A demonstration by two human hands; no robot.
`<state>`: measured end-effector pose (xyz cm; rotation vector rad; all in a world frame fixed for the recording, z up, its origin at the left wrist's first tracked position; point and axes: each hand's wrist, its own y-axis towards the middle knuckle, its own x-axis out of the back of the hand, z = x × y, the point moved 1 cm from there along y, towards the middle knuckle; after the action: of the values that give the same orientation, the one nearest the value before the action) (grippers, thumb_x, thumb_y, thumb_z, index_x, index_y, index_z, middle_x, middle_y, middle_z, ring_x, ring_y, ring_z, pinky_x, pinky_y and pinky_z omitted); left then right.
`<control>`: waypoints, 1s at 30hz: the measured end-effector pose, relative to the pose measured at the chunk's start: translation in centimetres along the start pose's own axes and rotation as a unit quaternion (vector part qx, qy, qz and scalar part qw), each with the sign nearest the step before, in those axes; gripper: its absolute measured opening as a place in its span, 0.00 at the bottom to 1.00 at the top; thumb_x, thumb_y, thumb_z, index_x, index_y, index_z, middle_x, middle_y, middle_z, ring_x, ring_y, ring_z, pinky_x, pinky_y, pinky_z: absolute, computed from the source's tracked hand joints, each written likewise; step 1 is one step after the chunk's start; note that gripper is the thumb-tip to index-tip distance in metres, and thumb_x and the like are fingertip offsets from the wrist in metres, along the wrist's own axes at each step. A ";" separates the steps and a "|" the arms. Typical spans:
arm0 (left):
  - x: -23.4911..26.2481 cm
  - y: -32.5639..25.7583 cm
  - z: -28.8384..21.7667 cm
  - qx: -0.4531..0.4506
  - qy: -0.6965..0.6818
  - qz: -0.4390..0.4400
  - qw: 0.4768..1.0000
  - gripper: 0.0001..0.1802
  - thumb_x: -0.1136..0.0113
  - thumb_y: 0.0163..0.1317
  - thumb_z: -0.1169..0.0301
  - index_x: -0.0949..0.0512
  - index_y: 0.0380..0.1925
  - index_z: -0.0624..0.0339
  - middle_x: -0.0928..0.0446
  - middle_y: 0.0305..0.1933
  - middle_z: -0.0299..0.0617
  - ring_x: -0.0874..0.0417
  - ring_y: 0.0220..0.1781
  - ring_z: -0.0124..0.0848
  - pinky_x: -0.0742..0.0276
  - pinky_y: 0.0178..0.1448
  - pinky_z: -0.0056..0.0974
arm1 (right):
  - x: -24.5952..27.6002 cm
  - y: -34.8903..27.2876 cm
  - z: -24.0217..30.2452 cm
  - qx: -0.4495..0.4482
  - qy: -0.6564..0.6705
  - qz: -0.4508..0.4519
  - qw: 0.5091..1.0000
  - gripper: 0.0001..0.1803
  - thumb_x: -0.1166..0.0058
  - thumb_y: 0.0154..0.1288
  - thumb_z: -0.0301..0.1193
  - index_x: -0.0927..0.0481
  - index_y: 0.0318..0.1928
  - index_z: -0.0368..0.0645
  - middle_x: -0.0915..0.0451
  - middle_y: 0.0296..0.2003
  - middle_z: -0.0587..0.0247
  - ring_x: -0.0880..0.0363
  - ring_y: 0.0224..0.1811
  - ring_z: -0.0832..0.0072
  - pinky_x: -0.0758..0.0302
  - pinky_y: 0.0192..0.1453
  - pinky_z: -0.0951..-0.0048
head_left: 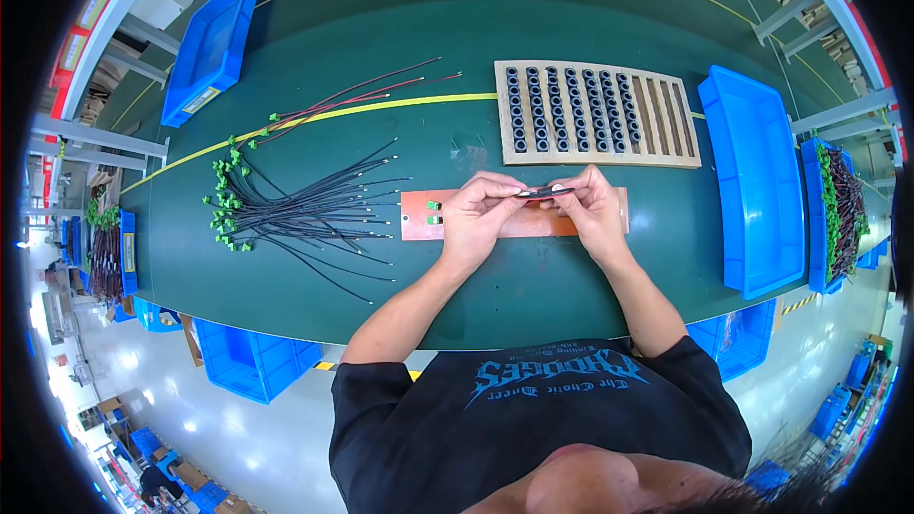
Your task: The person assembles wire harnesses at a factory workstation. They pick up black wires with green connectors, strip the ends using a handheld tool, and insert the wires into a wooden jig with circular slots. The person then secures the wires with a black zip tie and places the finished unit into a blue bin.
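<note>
Both of my hands are raised over an orange-red strip-shaped board [415,227] on the green table. My left hand [474,216] pinches one end of a short, thin dark piece [547,194] with a reddish edge, which looks like black and red wire. Around its other end the fingers of my right hand [594,213] are closed. Fingers cover both ends, so its full shape is hidden. Small green connectors [434,207] sit at the board's left end. Left of the board lies a fanned bundle of black wires [305,214] with green connectors at their left ends.
Beyond my hands, a wooden rack [657,160] holds rows of black cylindrical rings. Red and black wires [357,98] lie at the far left. Blue bins stand at the right [757,190] and far left [211,48]; another bin [819,228] holds bundled wires.
</note>
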<state>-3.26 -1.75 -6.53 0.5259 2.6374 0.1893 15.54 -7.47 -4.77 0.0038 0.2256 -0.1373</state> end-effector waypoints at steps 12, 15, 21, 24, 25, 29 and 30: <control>-0.7 0.0 -1.5 -0.108 0.269 0.086 0.953 0.09 0.29 0.55 0.85 0.17 0.36 0.67 0.16 0.45 0.49 0.12 0.45 0.38 0.14 0.51 0.39 | 0.1 -0.3 -1.0 0.013 0.031 -0.026 0.999 0.10 0.40 0.75 0.26 0.30 0.42 0.39 0.15 0.42 0.54 0.13 0.44 0.73 0.15 0.50 0.71; -1.0 0.0 -2.2 -0.153 0.289 0.094 0.940 0.10 0.29 0.56 0.84 0.16 0.38 0.66 0.16 0.44 0.49 0.12 0.44 0.40 0.15 0.48 0.38 | 0.4 -0.2 -1.3 0.013 0.029 -0.036 0.999 0.11 0.39 0.74 0.26 0.31 0.42 0.40 0.15 0.43 0.54 0.13 0.44 0.73 0.14 0.50 0.72; -0.6 0.0 -1.6 -0.066 0.300 0.059 0.950 0.06 0.33 0.60 0.85 0.17 0.37 0.67 0.16 0.41 0.46 0.12 0.42 0.37 0.16 0.45 0.38 | 0.1 -0.3 -0.8 0.028 -0.002 -0.018 0.999 0.10 0.42 0.75 0.22 0.32 0.42 0.39 0.16 0.43 0.52 0.14 0.44 0.73 0.15 0.52 0.72; 0.0 0.0 -0.6 -0.030 0.224 0.056 0.973 0.05 0.34 0.62 0.85 0.18 0.36 0.68 0.17 0.37 0.45 0.13 0.41 0.34 0.15 0.45 0.38 | 0.1 -0.3 -0.8 0.036 -0.036 -0.006 0.999 0.10 0.42 0.75 0.21 0.33 0.42 0.39 0.16 0.43 0.51 0.14 0.44 0.73 0.15 0.53 0.71; 0.1 0.0 -0.2 -0.025 0.202 0.055 0.977 0.05 0.34 0.61 0.85 0.18 0.36 0.68 0.17 0.37 0.44 0.13 0.40 0.33 0.15 0.44 0.37 | 0.1 -0.3 -0.8 0.040 -0.036 -0.002 0.999 0.10 0.42 0.75 0.21 0.32 0.42 0.39 0.16 0.43 0.51 0.14 0.45 0.72 0.15 0.53 0.71; -1.0 0.3 -0.2 -0.015 0.152 0.052 0.987 0.05 0.34 0.61 0.87 0.19 0.34 0.68 0.19 0.38 0.44 0.14 0.41 0.32 0.15 0.45 0.36 | 0.7 -0.3 -1.7 0.048 -0.063 0.001 0.997 0.10 0.41 0.74 0.21 0.32 0.43 0.38 0.16 0.44 0.51 0.14 0.46 0.71 0.16 0.53 0.71; -1.3 0.5 -0.6 -0.015 0.149 0.052 0.987 0.05 0.34 0.60 0.87 0.19 0.33 0.68 0.20 0.38 0.44 0.14 0.41 0.32 0.15 0.45 0.35 | 0.8 -0.1 -1.6 0.050 -0.077 -0.001 0.996 0.10 0.41 0.74 0.21 0.32 0.44 0.38 0.16 0.44 0.51 0.14 0.46 0.71 0.16 0.53 0.71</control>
<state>-2.24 -1.87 -5.38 0.6705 2.8911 0.3662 15.91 -7.68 -6.50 0.0930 0.0638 -0.1509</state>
